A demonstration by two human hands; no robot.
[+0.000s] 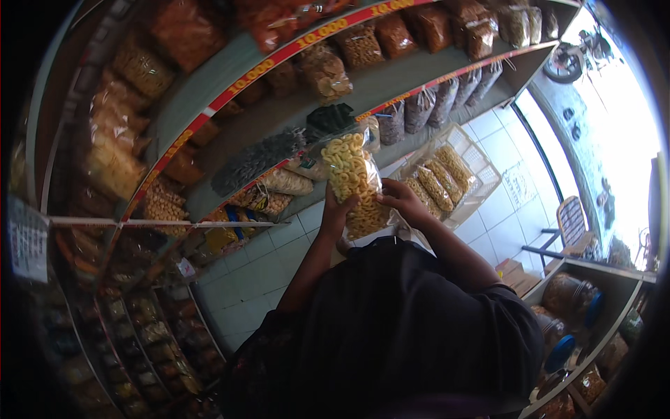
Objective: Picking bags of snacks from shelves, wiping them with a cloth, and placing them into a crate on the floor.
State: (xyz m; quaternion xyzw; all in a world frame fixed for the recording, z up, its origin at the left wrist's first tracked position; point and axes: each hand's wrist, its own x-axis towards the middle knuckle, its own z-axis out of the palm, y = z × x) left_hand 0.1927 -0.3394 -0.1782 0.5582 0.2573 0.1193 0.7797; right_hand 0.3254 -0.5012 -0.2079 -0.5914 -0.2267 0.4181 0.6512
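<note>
Between my hands is a clear plastic bag of ring-shaped snacks (355,170), pale yellow at the top and more orange lower down. My left hand (335,209) grips its left side, thumb across the front. On the right edge, my right hand (400,199) pinches the plastic with its fingers. Just beyond my right hand, a cream plastic crate (484,180) on the floor holds several long bags of light-brown snacks (438,183). Behind the bag's top, a dark green cloth or plastic item (330,120) and a grey feathery duster (261,157) lie on the shelf.
Shelves with red price strips (251,76) curve across the front, loaded with bagged snacks (324,73). Tied bags (419,110) line the lower shelf. White floor tiles (267,256) lie below. At right stand a chair (570,220) and lidded jars (570,298); a motorcycle (570,60) is outside.
</note>
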